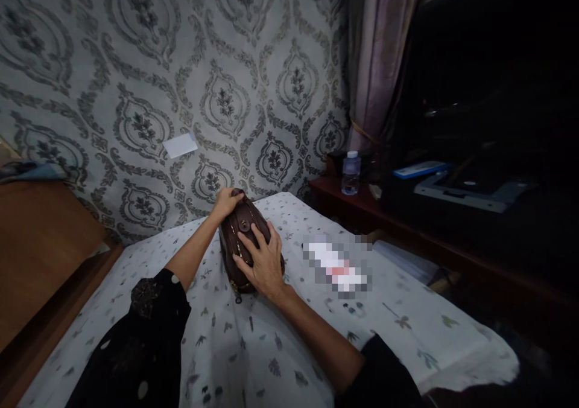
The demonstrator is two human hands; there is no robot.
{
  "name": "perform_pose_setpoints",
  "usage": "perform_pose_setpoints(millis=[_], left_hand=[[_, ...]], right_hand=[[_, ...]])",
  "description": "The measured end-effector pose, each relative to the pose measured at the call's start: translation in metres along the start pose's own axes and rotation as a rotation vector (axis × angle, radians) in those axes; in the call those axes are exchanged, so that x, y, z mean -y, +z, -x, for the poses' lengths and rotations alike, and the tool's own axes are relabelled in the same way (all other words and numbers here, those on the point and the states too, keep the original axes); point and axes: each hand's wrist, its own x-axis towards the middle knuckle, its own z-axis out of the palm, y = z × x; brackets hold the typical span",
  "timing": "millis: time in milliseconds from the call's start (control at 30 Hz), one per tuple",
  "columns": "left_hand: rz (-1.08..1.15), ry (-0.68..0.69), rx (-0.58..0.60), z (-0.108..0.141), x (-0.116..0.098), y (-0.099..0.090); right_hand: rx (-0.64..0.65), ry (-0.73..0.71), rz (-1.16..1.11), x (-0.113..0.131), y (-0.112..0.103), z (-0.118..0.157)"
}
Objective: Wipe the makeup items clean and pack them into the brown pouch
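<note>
A dark brown handbag [231,239] with gold-coloured zips and a small flap lies on the patterned white bed sheet [289,341]. At the bag's far end, my left hand [226,205] has its fingers closed round the edge or handle; the exact part is hidden. My right hand [266,264] rests across the bag's near right side, fingers spread over its face and zip. A small metal ring hangs from the near end of the bag.
A blurred-out white and pink item [337,266] lies on the sheet to the right. A water bottle [351,174] stands on the dark red table [325,192]. A wooden board [45,245] borders the bed at left. White paper [180,145] is on the wall.
</note>
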Motion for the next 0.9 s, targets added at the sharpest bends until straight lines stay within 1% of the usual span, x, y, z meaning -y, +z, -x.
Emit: perform_pose_setpoints(millis=[167,367,500,633,767,900], left_hand=[[0.083,0.013,0.002,0.011,-0.005,0.002],[0.194,0.069,0.110,0.029,-0.015,-0.004],[0.231,0.081,0.162,0.033,-0.017,-0.013],[0.214,0.089,0.158,0.031,-0.009,-0.026],[0.130,0.057,0.107,0.034,0.008,-0.040],[0.077,0.027,0.089,0.040,0.023,-0.044]], right_hand=[[0.004,0.013,0.003,0.001,0.000,-0.001],[0.007,0.006,0.027,0.001,-0.001,-0.002],[0.006,0.006,0.027,0.000,-0.001,-0.001],[-0.029,-0.006,0.005,-0.003,-0.001,0.000],[-0.048,-0.014,-0.010,-0.004,0.001,0.000],[-0.057,-0.023,-0.010,-0.005,0.002,0.000]])
